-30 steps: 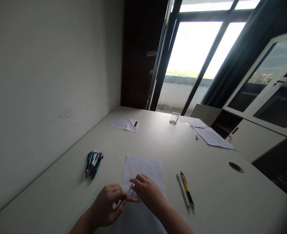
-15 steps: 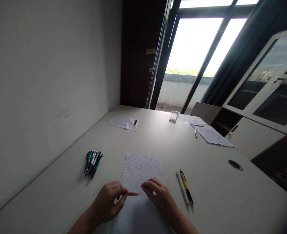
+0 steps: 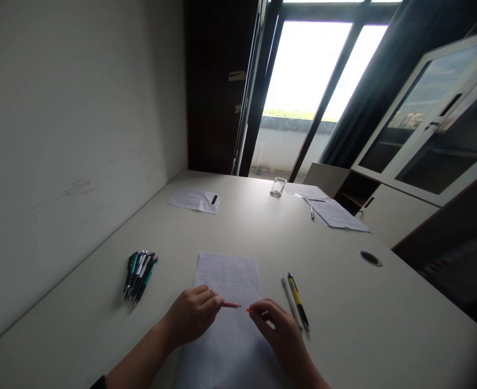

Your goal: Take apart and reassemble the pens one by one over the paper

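Note:
My left hand (image 3: 196, 316) holds a thin pinkish-red pen (image 3: 230, 305), its dark tip pointing right. Facing that tip, across a small gap, my right hand (image 3: 277, 324) pinches a small red piece (image 3: 249, 310) between thumb and fingers. Both hands are over a sheet of lined paper with writing (image 3: 228, 273) on the white table. Right of the sheet lie a white pen (image 3: 292, 302) and a yellow and black pen (image 3: 298, 301), side by side. A bunch of several pens (image 3: 140, 276), dark, green and white, lies to the left.
Further back are a crumpled paper (image 3: 193, 200), a clear glass (image 3: 278, 187), a stack of papers (image 3: 338, 214) and another pen (image 3: 312, 213). A round cable hole (image 3: 370, 259) is at the right. A wall (image 3: 80, 135) borders the table's left side.
The view has shifted somewhat. My left hand has turned and moved closer to the right hand, with the pen still in it. The right hand still pinches the red piece.

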